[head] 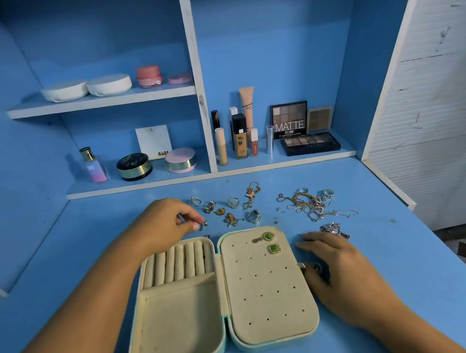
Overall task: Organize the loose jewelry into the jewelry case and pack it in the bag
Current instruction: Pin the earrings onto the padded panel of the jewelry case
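Left hand (167, 226) fingers pinch tiny star earring (203, 225), right hand (337, 266) fingers spread beside jewelry case (182, 319); weak pinch could flick it off the table (402, 257).

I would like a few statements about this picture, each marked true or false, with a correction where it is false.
1. The jewelry case lies open on the table. True.
2. Two green earrings sit on its perforated panel. True.
3. The ring rolls hold several rings. False: the rolls are bare, and the loose rings lie on the table.
4. The right hand holds the tangled chains. False: it rests flat on the table beside the case, apart from them.
5. The left hand reaches to a star-shaped piece beyond the case. True.
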